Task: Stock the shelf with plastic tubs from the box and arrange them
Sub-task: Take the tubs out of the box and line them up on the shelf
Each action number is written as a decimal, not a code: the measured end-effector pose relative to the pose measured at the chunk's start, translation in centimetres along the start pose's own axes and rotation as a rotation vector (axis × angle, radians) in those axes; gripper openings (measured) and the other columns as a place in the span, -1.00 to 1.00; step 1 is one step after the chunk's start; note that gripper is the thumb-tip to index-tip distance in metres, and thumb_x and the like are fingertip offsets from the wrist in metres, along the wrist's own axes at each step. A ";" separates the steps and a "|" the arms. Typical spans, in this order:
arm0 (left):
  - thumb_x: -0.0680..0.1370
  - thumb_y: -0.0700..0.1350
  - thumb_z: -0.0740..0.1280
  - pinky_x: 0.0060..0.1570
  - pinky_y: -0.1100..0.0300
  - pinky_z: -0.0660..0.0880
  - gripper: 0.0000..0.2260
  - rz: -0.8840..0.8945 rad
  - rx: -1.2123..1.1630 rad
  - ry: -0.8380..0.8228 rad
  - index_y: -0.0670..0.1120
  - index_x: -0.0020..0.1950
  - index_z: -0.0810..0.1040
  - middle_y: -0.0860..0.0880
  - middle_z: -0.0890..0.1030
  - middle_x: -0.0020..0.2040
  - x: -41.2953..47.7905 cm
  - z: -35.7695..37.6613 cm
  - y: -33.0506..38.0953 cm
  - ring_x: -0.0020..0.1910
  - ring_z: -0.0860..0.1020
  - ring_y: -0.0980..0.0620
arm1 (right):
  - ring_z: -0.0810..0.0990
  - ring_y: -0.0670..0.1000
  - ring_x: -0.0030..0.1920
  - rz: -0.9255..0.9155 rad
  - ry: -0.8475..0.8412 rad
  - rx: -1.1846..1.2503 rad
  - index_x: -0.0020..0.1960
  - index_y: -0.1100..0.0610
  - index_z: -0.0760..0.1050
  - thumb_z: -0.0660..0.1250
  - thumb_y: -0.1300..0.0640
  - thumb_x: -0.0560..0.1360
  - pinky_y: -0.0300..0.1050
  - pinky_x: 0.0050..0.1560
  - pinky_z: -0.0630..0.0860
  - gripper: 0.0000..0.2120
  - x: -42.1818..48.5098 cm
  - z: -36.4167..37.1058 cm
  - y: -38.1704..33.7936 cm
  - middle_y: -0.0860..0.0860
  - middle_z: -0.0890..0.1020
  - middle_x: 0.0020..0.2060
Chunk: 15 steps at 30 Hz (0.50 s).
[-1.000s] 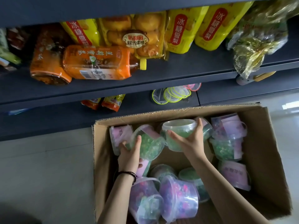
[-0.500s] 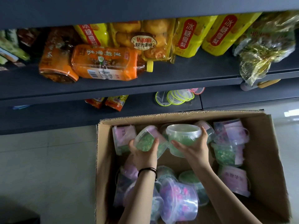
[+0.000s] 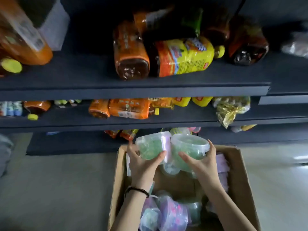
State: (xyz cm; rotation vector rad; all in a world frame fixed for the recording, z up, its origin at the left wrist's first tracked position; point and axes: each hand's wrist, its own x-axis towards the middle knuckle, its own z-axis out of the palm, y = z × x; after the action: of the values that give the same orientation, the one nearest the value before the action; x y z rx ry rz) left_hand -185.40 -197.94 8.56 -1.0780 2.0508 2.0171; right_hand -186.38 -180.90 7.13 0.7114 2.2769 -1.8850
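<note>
Two hands work in the lower middle of the frame, held apart, each wrapped around its own tub above the far end of an open brown cardboard box (image 3: pixel 240 180). The left hand (image 3: pixel 141 164) grips a round clear plastic tub with green contents and a pale purple label (image 3: pixel 150 145), thumb on the near side and fingers behind it. The right hand (image 3: pixel 202 162) clasps a second round clear plastic tub of green contents with a snap-on lid (image 3: pixel 189 147). The two tubs sit side by side, touching or nearly so. A thin black braided band (image 3: pixel 136 191) circles the left wrist. Down in the box lie more tubs, too blurred to count; the nearest, at the bottom of the frame, is a clear tub of pink and purple contents (image 3: pixel 171 214). Three flat dark grey shelf boards step across the frame: an upper one (image 3: pixel 83 77), a middle one (image 3: pixel 66 121) and a lowest one (image 3: pixel 66 144) just behind the box. On the upper board, glossy bottles lie on their sides, among them an orange-wrapped bottle of brown drink (image 3: pixel 130 52) and a yellow-labelled bottle (image 3: pixel 185 57) touching it. At the right of the middle board sags a crinkled gold foil bag (image 3: pixel 230 109). The box stands on a pale smooth floor (image 3: pixel 66 189).
</note>
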 end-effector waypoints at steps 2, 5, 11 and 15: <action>0.12 0.08 0.62 0.20 -0.11 0.50 -0.20 0.074 0.011 -0.028 0.01 0.31 0.43 -0.04 0.58 0.18 -1.6 -1.4 3.6 0.17 0.57 -0.03 | 0.59 -0.11 0.12 -0.047 -0.027 0.008 0.31 -0.15 0.23 0.65 -0.10 0.10 0.06 0.14 0.57 -0.09 -1.2 -0.2 -4.1 -0.13 0.54 0.13; 0.05 0.23 0.56 0.12 -0.06 0.54 -0.30 0.200 0.055 0.024 0.03 0.13 0.56 0.02 0.64 0.05 -4.4 -4.1 8.8 0.05 0.61 0.07 | 0.53 -0.01 0.21 -0.143 -0.082 0.014 0.43 -0.05 0.18 0.60 -0.21 0.03 0.05 0.18 0.54 0.08 -3.1 -0.2 -10.4 -0.05 0.48 0.22; 0.06 -0.05 0.65 -0.27 0.38 0.54 -0.35 0.368 -0.215 0.015 0.01 0.09 0.50 0.07 0.69 -0.06 -8.9 -11.3 17.7 -0.10 0.66 0.20 | 0.56 -0.03 0.17 -0.358 -0.226 0.077 0.42 -0.10 0.20 0.65 -0.20 0.05 0.12 0.14 0.56 0.07 -8.5 2.2 -21.1 -0.10 0.51 0.20; 0.06 -0.05 0.61 -0.27 0.45 0.52 -0.27 0.449 -0.343 0.028 0.06 0.17 0.42 0.07 0.60 0.08 -10.1 -16.7 22.6 -0.07 0.62 0.29 | 0.55 -0.25 0.10 -0.504 -0.268 0.117 0.30 -0.35 0.22 0.59 -0.32 -0.02 -0.16 0.01 0.61 -0.03 -11.6 5.9 -27.6 -0.37 0.50 0.08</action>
State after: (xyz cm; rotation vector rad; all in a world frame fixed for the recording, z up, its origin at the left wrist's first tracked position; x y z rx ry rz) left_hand -182.52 -211.13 35.21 -0.7269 2.1653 2.6579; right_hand -188.68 -193.24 34.91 -0.1298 2.3294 -2.1631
